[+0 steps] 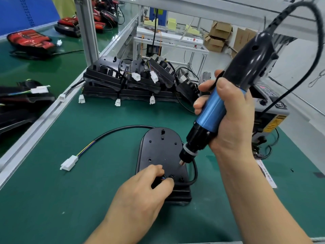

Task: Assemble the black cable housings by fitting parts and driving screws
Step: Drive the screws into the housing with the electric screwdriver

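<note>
Black housing (159,148) on a green mat (79,199).
Its cable (112,133) was black, with yellow and blue wires showing before a white connector (69,163). The screwdriver (212,111) had a blue grip (black at both ends). 1 grey box (263,111) carried a yellow warning label (274,123); far lamps (30,40) were red and black.

Free mat (52,199) front-L of housing (158,148); cable (109,132) + connector (69,162) L, stacked housings (123,85) behind, box (270,117) (controller?) R.
</note>
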The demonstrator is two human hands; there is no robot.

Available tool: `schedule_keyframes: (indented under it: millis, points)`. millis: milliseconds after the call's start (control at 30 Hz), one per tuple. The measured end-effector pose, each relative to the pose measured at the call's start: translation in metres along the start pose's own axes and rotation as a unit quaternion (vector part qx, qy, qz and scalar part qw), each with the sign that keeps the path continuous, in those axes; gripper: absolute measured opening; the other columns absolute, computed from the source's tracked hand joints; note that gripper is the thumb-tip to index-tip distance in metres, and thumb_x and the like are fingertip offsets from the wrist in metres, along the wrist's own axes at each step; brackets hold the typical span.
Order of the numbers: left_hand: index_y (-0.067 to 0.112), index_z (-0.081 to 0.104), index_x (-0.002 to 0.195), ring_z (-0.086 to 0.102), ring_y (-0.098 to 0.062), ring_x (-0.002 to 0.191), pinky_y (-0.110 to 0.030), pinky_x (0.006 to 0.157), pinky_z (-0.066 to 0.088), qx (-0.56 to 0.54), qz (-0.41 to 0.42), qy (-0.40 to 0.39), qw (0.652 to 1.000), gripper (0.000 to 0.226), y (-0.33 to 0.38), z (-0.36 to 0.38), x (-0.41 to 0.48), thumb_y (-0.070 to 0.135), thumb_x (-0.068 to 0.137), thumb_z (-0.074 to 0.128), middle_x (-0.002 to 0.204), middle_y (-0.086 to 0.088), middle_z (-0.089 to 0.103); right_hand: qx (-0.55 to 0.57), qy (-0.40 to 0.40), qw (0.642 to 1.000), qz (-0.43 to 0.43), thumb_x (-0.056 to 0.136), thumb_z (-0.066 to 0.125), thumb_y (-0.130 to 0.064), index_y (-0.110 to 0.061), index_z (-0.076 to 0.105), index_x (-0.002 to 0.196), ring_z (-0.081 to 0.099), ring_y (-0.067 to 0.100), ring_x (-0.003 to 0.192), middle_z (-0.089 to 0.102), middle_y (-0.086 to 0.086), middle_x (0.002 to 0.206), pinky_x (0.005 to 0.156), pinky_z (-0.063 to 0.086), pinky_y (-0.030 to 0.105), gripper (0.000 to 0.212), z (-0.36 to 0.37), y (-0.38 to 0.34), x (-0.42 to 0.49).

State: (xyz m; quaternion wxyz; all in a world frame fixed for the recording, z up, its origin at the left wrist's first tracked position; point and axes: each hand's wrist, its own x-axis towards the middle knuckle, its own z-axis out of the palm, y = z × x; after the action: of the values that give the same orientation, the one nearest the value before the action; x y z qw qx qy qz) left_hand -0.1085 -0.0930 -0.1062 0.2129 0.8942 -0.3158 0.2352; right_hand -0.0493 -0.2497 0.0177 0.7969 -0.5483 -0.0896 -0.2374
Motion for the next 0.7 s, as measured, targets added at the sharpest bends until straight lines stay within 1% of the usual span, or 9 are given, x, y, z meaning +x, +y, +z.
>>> schedule_keyframes:
  millis: [233,400,533,633,700]
  points:
    - [0.017,0.072,0.085,0.069,-0.021,0.086,-0.025,0.055,0.052,-0.008,-0.002,-0.003,1.0,0.025,0.0006,-0.0008,0.0015,0.015,0.08,0.048,0.091,-0.008,0.066,-0.01,-0.01,1.0,0.0,0.081,0.058,-0.017,-0.005,0.049,0.1,0.057,0.018,0.052,0.066,0.003,0.076,0.051,0.047,0.026,0.024,0.0032,0.0005,-0.0005]
    - [0.016,0.072,0.087,0.068,-0.021,0.088,-0.025,0.055,0.053,-0.015,-0.005,-0.008,1.0,0.026,0.0004,-0.0015,0.001,0.014,0.08,0.048,0.092,-0.009,0.066,-0.019,-0.018,1.0,-0.006,0.08,0.059,-0.017,-0.008,0.051,0.096,0.057,0.018,0.052,0.066,0.002,0.076,0.051,0.047,0.027,0.02,0.005,-0.0005,-0.0018]
    - [0.015,0.072,0.088,0.068,-0.022,0.089,-0.026,0.057,0.055,-0.021,-0.004,-0.006,1.0,0.025,0.0005,-0.0014,0.0004,0.013,0.08,0.048,0.092,-0.01,0.065,-0.016,-0.027,0.999,-0.012,0.075,0.065,-0.022,-0.011,0.053,0.093,0.057,0.019,0.052,0.066,0.003,0.077,0.051,0.046,0.027,0.024,0.0062,-0.0004,-0.0028]
    - [0.015,0.072,0.088,0.068,-0.022,0.087,-0.026,0.057,0.055,-0.021,-0.003,-0.003,1.0,0.025,0.0006,-0.0011,0.0005,0.013,0.08,0.049,0.092,-0.01,0.066,-0.017,-0.029,0.999,-0.011,0.079,0.061,-0.015,-0.012,0.055,0.09,0.057,0.019,0.051,0.066,0.002,0.075,0.05,0.046,0.027,0.013,0.0063,0.0006,-0.0025]
    - [0.016,0.073,0.087,0.068,-0.022,0.086,-0.025,0.057,0.053,-0.016,-0.004,0.001,1.0,0.025,0.0005,-0.0005,0.0008,0.013,0.08,0.049,0.091,-0.009,0.066,-0.018,-0.035,0.999,-0.012,0.08,0.058,-0.015,-0.015,0.059,0.086,0.057,0.019,0.05,0.065,0.002,0.074,0.05,0.046,0.027,0.006,0.0067,0.0011,-0.0027]
